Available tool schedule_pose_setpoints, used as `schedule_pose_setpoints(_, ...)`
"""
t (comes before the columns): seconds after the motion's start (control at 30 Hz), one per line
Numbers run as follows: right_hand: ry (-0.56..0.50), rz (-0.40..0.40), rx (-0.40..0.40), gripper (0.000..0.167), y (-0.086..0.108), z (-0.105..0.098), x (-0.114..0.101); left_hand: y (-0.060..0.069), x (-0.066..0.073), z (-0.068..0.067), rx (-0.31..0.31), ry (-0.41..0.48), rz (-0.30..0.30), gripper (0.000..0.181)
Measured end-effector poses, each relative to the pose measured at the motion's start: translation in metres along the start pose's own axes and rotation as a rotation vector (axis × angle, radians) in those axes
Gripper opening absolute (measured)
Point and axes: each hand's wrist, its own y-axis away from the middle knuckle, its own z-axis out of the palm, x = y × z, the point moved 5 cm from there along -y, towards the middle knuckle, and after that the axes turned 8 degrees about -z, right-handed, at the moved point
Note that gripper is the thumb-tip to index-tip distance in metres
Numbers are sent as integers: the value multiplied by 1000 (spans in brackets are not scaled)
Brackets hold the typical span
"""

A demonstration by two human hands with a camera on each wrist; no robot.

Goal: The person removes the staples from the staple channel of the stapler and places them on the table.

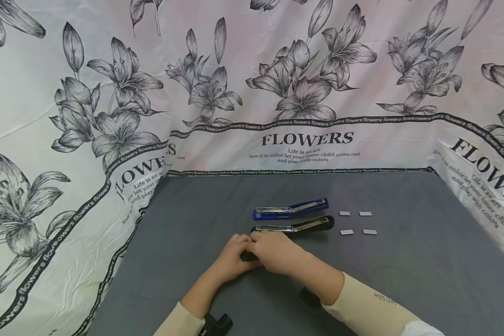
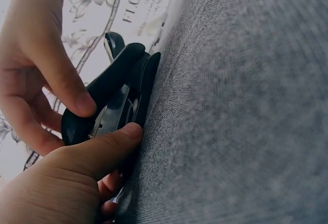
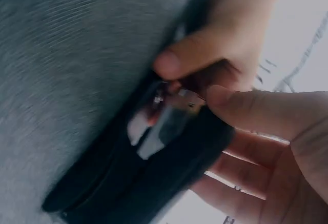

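Observation:
Both hands hold a black stapler point(image 2: 115, 75) low over the grey tabletop. My left hand point(image 1: 231, 259) grips its lower part, with the thumb laid along the base in the left wrist view. My right hand point(image 1: 279, 252) pinches the upper arm at one end, thumb on one side and fingers on the other. The stapler's jaws stand partly apart, and metal shows between them. From the head view the hands hide most of it. Just beyond the hands lies another black stapler point(image 1: 312, 225), opened out flat, with a blue stapler point(image 1: 273, 213) opened likewise behind it.
Several small pale strips point(image 1: 346, 232), perhaps staples, lie in two rows right of the opened staplers. Flower-printed cloth point(image 1: 306, 144) hangs behind and at both sides of the grey table point(image 1: 424, 270). A black device point(image 1: 216, 324) sits by the left wrist.

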Motion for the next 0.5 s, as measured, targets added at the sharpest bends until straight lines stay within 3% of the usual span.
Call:
schedule_pose_setpoints(0.3, 150, -84, -16, 22, -5, 7, -1, -1, 2, 1, -31, -3, -17, 37)
schedule_pose_setpoints(0.5, 104, -121, 43, 24, 0, 3, 4, 0, 4, -1, -13, -4, 25, 27)
